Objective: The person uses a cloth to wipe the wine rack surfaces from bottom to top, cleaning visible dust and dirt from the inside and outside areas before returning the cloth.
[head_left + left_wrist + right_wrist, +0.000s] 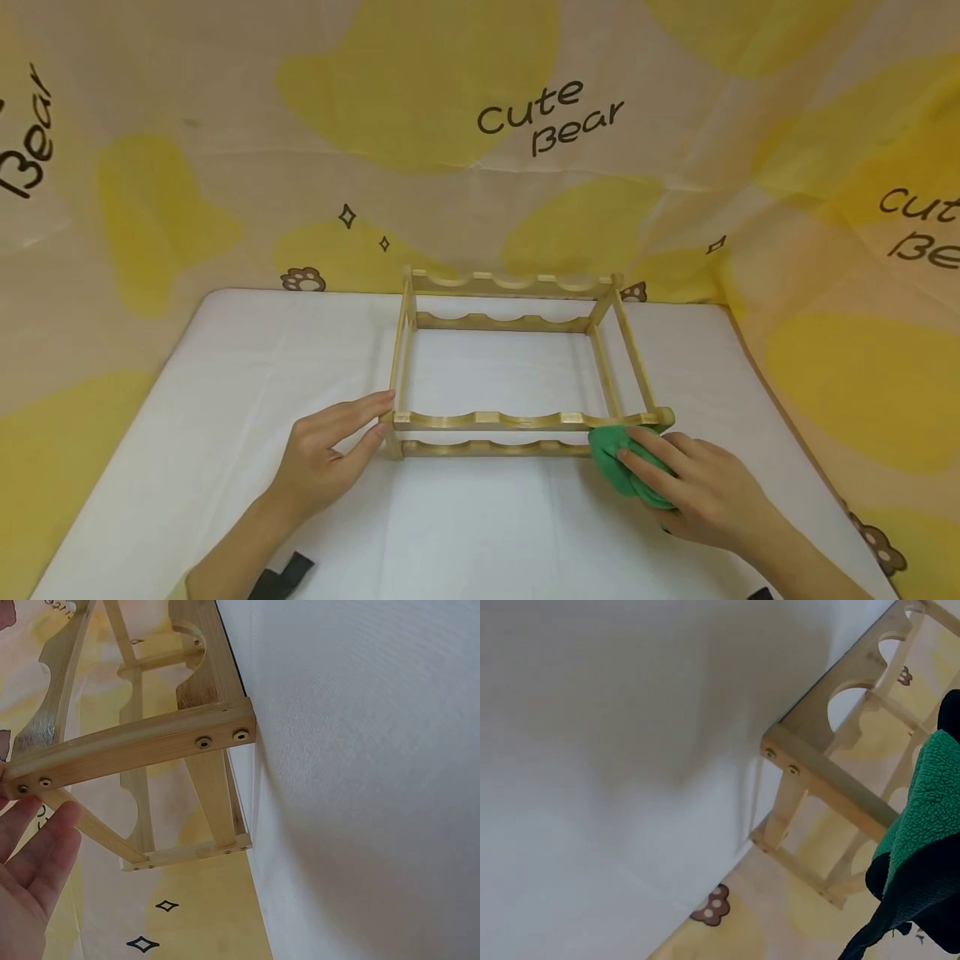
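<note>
A wooden wine rack [487, 419] with scalloped rails stands on the white table. My left hand [322, 454] pinches its front left corner, fingertips on the upper end of the post. In the left wrist view, that hand [34, 892] shows at the lower left, beside the rack's end piece [135, 746] with its screw heads. A green cloth [615, 462] is bunched in my right hand [712, 492], against the front right corner of the upper rail. In the right wrist view, the fuzzy cloth [934, 795] overlaps the rack's end piece [832, 784], with dark shapes around it.
The white tabletop [480, 533] reaches back to a yellow patterned cloth backdrop [420, 100], which also rises along both sides. A black strap [281, 577] lies by my left forearm. The rack's back rail [517, 285] stands close to the backdrop.
</note>
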Motion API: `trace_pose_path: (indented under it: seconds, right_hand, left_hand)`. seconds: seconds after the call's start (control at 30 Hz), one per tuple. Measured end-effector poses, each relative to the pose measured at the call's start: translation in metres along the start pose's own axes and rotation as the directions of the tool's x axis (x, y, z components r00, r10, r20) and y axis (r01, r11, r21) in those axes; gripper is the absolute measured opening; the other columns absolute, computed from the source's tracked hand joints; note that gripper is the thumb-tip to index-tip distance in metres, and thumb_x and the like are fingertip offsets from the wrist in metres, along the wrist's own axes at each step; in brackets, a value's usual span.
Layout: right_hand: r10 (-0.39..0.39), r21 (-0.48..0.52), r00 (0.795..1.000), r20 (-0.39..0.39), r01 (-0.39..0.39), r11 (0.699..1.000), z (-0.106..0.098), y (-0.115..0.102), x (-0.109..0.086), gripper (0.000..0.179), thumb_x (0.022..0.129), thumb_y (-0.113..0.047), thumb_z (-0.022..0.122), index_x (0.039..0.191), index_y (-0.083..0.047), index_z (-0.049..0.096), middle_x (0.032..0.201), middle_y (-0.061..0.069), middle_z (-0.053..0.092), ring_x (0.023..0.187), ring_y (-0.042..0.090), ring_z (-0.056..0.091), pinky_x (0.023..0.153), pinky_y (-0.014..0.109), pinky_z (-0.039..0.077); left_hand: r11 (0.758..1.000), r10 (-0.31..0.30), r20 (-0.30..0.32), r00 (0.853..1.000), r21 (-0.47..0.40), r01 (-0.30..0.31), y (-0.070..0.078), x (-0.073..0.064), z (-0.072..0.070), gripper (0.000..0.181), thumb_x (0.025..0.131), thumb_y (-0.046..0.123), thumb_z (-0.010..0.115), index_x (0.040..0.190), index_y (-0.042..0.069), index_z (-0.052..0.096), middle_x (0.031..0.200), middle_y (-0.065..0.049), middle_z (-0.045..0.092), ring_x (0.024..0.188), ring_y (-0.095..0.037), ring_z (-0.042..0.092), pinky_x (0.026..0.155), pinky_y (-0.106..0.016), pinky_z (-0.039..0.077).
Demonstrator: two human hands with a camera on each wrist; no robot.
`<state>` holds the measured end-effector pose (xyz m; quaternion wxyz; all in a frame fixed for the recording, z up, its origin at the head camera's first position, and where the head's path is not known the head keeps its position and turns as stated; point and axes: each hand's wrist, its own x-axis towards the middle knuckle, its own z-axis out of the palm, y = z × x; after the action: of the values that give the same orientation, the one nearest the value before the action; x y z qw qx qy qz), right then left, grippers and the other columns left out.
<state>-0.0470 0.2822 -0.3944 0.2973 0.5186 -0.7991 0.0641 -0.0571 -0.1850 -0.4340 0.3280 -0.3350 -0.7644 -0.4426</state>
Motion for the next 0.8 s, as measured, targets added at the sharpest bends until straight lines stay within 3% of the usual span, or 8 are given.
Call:
trace_pose_path:
  seconds: [0.2,0.33,0.53,0.8]
  right_hand:
    - [-0.039,0.001,0.999,0.012,0.039,0.999,0.007,-0.004,0.015,0.043,0.096,-0.025,0.043,0.122,-0.007,0.072,0.121,0.016,0.072,0.078,0.026,0.066,0.055,0.034,0.059]
    - [-0.074,0.007,0.997,-0.015,0.074,0.997,0.014,-0.008,0.027,0.038,0.099,-0.024,0.046,0.121,-0.007,0.072,0.122,0.015,0.072,0.080,0.027,0.068,0.055,0.033,0.059]
    - [-0.116,0.012,0.993,0.007,0.116,0.993,0.022,-0.016,0.047,0.035,0.106,-0.025,0.046,0.124,-0.008,0.071,0.124,0.016,0.070,0.084,0.027,0.069,0.059,0.032,0.061]
    - [-0.162,0.009,0.986,-0.028,0.163,0.987,0.035,-0.022,0.069,0.031,0.105,-0.024,0.050,0.126,-0.010,0.069,0.126,0.015,0.070,0.084,0.027,0.068,0.066,0.032,0.063]
  left_hand:
    - [1.000,-0.003,0.003,1.000,0.002,0.003,0.000,0.000,0.000,0.039,0.108,0.031,0.061,0.115,-0.003,0.077,0.117,-0.018,0.076,0.101,-0.026,0.077,0.097,-0.018,0.056]
    - [1.000,-0.001,0.003,1.000,0.009,0.001,0.000,0.000,0.000,0.039,0.108,0.031,0.060,0.115,-0.003,0.077,0.117,-0.018,0.076,0.100,-0.026,0.077,0.096,-0.018,0.056]
    - [1.000,-0.002,0.003,1.000,0.010,0.002,0.000,-0.001,0.000,0.039,0.108,0.031,0.060,0.115,-0.004,0.077,0.118,-0.018,0.076,0.100,-0.026,0.077,0.096,-0.018,0.056]
    - [1.000,-0.008,0.007,1.000,0.013,0.008,0.000,-0.001,0.000,0.039,0.108,0.031,0.060,0.116,-0.003,0.077,0.118,-0.018,0.076,0.103,-0.025,0.077,0.097,-0.018,0.056]
